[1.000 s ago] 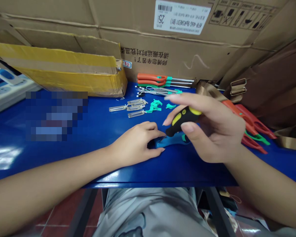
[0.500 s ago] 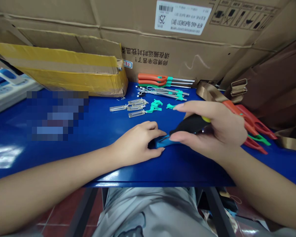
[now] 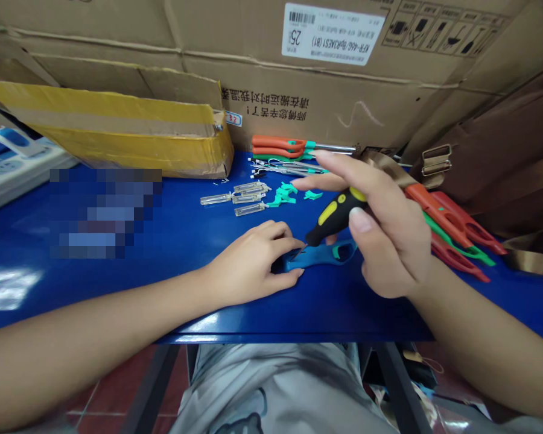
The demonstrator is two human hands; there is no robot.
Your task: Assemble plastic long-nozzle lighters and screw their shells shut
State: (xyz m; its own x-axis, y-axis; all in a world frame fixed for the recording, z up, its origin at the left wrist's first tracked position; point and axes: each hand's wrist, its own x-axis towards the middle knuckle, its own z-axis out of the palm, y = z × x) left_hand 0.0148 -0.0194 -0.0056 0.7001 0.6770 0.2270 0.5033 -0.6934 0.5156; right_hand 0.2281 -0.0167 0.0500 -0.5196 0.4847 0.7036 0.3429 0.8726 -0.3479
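A blue lighter casing [image 3: 319,255] with a teal trigger lies on the blue table, pinched at its left end by my left hand [image 3: 257,262]. In my right hand [image 3: 389,235] is a black and yellow screwdriver [image 3: 332,217], tilted, its tip down at the casing near my left fingertips. The right thumb and lower fingers hold the handle, while the upper fingers stretch out to the left. Beyond the hands lie several clear fuel tanks [image 3: 248,198], teal plastic pieces [image 3: 284,193] and metal rods with wires [image 3: 294,167].
Orange lighters [image 3: 278,143] are stacked against a large cardboard box [image 3: 235,72]. Orange, red and green casings [image 3: 452,223] lie at the right beside a brown bag [image 3: 502,138]. A yellow-taped carton [image 3: 117,135] and a white power strip [image 3: 22,160] stand at the left.
My right hand has rolled back and its upper fingers have lifted, so more of the screwdriver handle and the blue casing shows. The left hand stays in place.
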